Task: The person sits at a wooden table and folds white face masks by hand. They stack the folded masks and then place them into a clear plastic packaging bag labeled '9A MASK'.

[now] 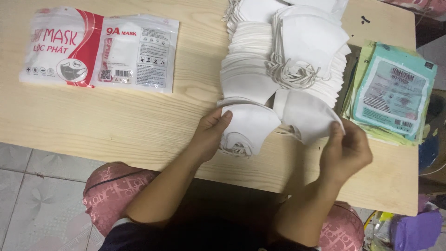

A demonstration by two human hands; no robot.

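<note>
Both hands (278, 139) pinching white masks (278, 118)

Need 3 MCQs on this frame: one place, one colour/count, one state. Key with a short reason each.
1. Where do the red-and-white packets lie on the table?
A. far left
B. far right
C. under the hands

2. What colour are the stacked masks?
A. black
B. white
C. blue

3. What is the right hand doing?
A. resting flat on bare wood
B. gripping a packet
C. pinching the edge of a folded mask

Key: 1 A, both packets sit at the table's left end. 2 B, every mask in the piles is white. 3 C, its fingertips close on the mask's right edge, while the left hand holds another mask.
</note>
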